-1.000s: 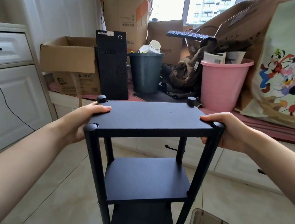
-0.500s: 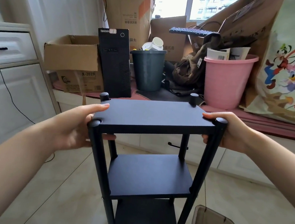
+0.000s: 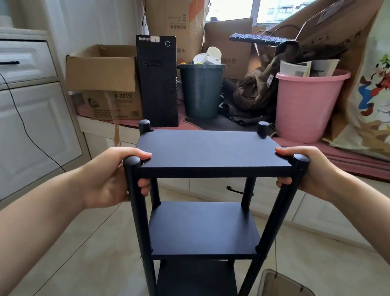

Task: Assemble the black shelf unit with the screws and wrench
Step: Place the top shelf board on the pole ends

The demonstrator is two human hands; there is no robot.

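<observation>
Black shelf unit (image 3: 205, 231) stood upright on tiled floor, three boards seen between four round posts. Top board (image 3: 213, 154) gripped at both short ends. Left hand (image 3: 113, 178): thumb laid on board top, fingers curled under edge beside near-left post. Right hand (image 3: 312, 174): thumb on top, fingertips hooked beneath, just behind near-right post. Grey tray (image 3: 294, 295) on floor, well below right fingers; metal hardware, possibly wrench, glimpsed inside. Pink bucket (image 3: 307, 103) seen well beyond right fingertips.
</observation>
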